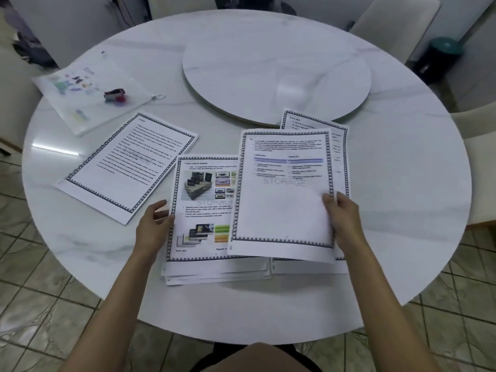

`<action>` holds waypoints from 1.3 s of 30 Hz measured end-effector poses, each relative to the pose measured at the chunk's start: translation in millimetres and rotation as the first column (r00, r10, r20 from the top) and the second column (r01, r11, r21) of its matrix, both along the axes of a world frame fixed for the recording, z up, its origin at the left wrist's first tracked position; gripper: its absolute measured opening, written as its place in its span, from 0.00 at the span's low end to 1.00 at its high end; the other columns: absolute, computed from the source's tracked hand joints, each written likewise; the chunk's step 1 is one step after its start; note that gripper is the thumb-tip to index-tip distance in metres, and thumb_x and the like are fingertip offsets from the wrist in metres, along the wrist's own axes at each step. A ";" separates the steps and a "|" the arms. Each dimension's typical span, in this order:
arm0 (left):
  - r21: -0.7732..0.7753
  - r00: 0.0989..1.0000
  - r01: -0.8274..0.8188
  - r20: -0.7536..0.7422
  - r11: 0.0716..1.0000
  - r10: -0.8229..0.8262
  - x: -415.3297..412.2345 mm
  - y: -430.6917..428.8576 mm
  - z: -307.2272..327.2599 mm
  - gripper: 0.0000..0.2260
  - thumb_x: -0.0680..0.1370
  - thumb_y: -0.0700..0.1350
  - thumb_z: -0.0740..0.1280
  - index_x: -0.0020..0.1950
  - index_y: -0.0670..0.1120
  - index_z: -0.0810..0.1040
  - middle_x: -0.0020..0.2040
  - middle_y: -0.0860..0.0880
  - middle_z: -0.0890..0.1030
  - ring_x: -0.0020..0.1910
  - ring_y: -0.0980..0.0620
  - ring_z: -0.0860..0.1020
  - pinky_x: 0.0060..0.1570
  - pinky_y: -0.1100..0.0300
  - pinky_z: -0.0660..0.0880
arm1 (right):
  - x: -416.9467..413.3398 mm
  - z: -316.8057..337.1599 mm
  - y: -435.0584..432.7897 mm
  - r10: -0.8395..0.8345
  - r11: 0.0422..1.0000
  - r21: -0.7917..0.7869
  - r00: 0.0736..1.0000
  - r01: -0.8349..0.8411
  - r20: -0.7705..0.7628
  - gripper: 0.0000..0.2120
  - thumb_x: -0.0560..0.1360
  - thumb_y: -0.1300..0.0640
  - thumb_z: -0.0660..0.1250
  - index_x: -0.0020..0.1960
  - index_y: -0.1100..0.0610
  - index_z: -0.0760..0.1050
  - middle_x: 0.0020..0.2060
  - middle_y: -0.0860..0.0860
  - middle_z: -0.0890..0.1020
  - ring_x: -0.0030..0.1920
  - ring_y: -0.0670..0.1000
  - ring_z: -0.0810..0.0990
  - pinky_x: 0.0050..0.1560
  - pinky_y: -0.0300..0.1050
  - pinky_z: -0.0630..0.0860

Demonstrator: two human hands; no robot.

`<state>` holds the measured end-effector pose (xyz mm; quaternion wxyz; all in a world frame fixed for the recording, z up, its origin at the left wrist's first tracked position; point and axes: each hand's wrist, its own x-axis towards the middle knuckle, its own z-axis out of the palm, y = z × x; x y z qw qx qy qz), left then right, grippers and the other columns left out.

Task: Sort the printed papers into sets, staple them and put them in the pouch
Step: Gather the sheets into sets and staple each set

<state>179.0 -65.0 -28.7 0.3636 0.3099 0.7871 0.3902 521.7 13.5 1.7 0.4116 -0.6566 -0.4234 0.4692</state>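
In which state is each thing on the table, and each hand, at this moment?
held sheet: lifted above the stacks, pinched at its right edge.
right hand: pinches the held sheet.
left hand: touches the middle stack's left edge.
middle stack: flat, loose, photo page on top.
left stack: flat, angled, untouched.
right stack: flat, mostly covered by the held sheet.
pouch: flat; open or closed, cannot tell.
stapler: resting on the pouch, untouched.
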 end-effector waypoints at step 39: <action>-0.197 0.805 0.320 -0.460 0.927 -0.376 3.6 -3.3 -16.5 0.24 0.72 0.42 0.71 0.68 0.45 0.71 0.71 0.44 0.66 0.70 0.42 0.63 0.67 0.45 0.62 | -11.1 -24.8 5.2 0.019 0.999 -0.045 0.980 -0.011 0.198 0.09 0.73 0.63 0.67 0.53 0.57 0.78 0.44 0.52 0.80 0.46 0.50 0.78 0.27 0.32 0.76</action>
